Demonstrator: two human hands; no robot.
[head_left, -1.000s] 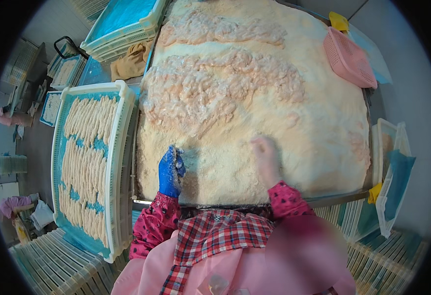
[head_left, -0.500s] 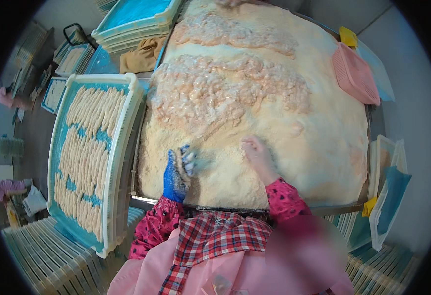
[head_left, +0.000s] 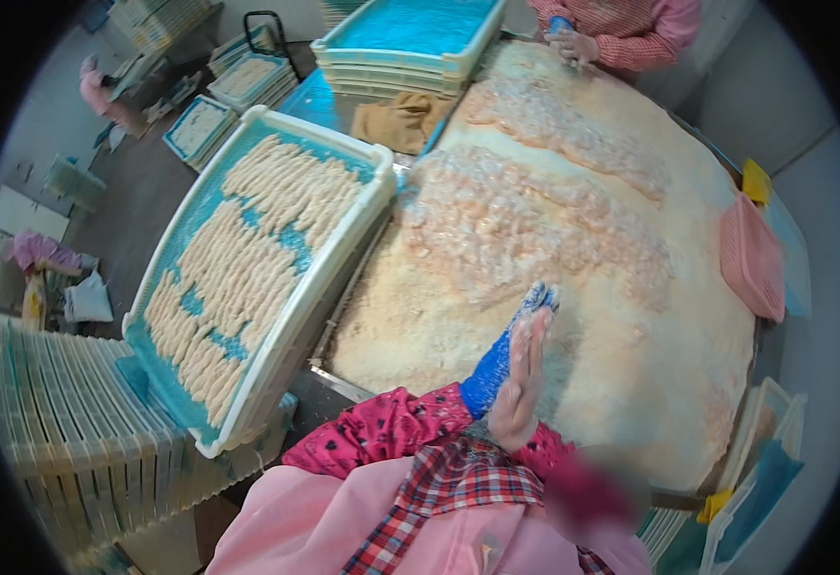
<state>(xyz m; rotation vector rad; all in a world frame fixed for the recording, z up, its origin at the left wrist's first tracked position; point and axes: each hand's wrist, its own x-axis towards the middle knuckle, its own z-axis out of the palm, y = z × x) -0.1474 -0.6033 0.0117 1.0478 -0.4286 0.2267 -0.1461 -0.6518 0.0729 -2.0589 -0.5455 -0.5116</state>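
My left hand (head_left: 506,350), in blue glove, & my right hand (head_left: 521,383), bare, are pressed palm to palm, fingers straight, over the near edge of the surface (head_left: 631,383) w/ breadcrumbs. Can't tell if anything's between them. Pile of breaded shrimp (head_left: 525,216) lies just beyond, mid-surface. Left of me: tilted white tray (head_left: 343,249) w/ blue liner, rows of coated shrimp (head_left: 247,259). Far side: another person's hand (head_left: 573,43); pink basket (head_left: 751,259) right.

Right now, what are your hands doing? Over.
Left hand in blue glove, pressed flat against bare right hand, above crumb-covered table. Tray of breaded sticks alongside. Nothing between.
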